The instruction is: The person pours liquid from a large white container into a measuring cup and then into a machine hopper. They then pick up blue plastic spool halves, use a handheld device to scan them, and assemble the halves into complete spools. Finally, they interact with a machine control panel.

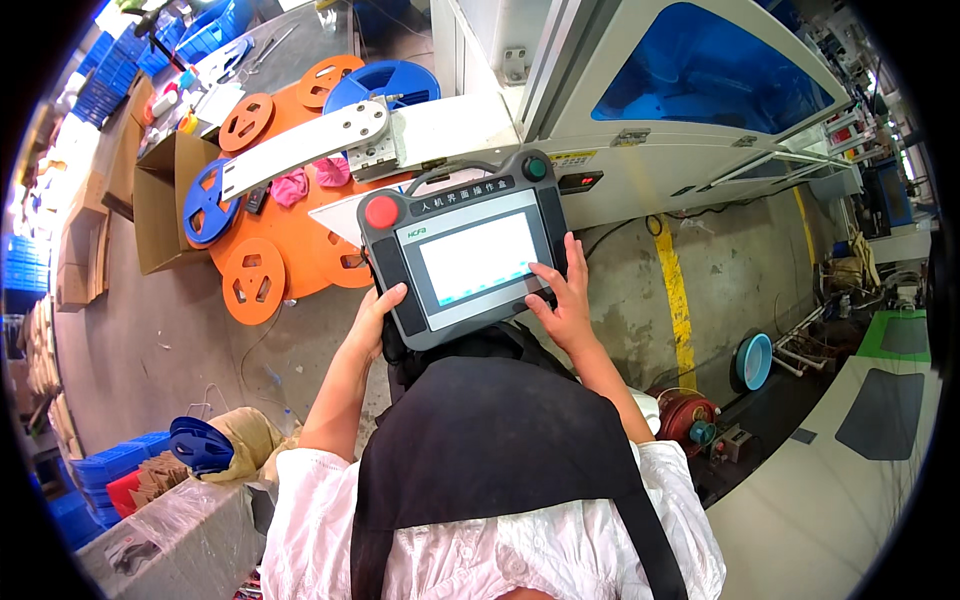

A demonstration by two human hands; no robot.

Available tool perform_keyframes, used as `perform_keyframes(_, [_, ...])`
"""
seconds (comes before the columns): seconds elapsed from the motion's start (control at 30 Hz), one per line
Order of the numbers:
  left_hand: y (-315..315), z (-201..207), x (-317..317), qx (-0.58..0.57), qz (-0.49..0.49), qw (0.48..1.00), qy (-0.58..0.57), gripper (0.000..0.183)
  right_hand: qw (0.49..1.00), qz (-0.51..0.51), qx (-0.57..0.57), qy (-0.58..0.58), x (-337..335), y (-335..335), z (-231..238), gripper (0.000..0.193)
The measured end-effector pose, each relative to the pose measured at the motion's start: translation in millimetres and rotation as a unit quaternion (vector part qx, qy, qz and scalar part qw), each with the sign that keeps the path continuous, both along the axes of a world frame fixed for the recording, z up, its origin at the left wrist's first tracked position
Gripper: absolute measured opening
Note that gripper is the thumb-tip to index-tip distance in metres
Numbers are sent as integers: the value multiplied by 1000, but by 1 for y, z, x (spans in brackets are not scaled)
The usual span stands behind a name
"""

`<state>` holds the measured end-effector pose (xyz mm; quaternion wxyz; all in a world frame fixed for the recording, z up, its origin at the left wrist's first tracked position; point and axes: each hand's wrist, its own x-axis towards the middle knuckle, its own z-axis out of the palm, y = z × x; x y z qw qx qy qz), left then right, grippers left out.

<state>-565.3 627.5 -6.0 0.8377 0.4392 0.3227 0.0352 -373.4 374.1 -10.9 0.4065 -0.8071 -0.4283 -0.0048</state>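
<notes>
A grey handheld control panel (466,312) with a lit touchscreen tilts in front of me. A red push button (381,211) sits at its upper left corner and a dark green button (536,168) at its upper right. My left hand (372,318) grips the lower left side, thumb on the front and the other fingers hidden behind. At the right, my right hand (567,308) has its fingers apart, with one fingertip on or just over the screen's lower right part. The thumb lies by the lower right edge of the panel.
Orange reels (254,281) and blue reels (211,203) lie on an orange table (310,262) beside an open cardboard box (165,205). A flat metal arm (300,152) juts from a white machine (640,185). A blue basin (754,361) and a red round object (688,418) stand at right.
</notes>
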Motion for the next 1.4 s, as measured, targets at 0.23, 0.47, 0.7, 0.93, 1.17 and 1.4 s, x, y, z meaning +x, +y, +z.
perform_keyframes(0.23, [1, -3, 0, 1, 2, 1000, -3, 69, 1000, 0, -5, 1, 0, 1, 1, 42])
perform_keyframes(0.47, [-1, -3, 0, 2, 12, 1000, 1, 69, 1000, -1, -14, -5, 1, 1, -1, 42])
perform_keyframes(0.7, [-1, -4, 0, 4, 8, 1000, 4, 71, 1000, 1, -22, -16, 1, 2, 0, 43])
perform_keyframes(0.93, [-3, -2, 1, 16, 14, 1000, 13, 73, 1000, -5, -16, -12, 1, 2, -1, 44])
perform_keyframes(1.17, [-3, -2, 1, 16, 14, 1000, 8, 73, 1000, 0, -10, 2, 2, 1, 0, 47])
perform_keyframes(1.4, [1, 0, -3, -4, 4, 1000, 1, 71, 1000, -5, 5, 10, -1, 3, -1, 49])
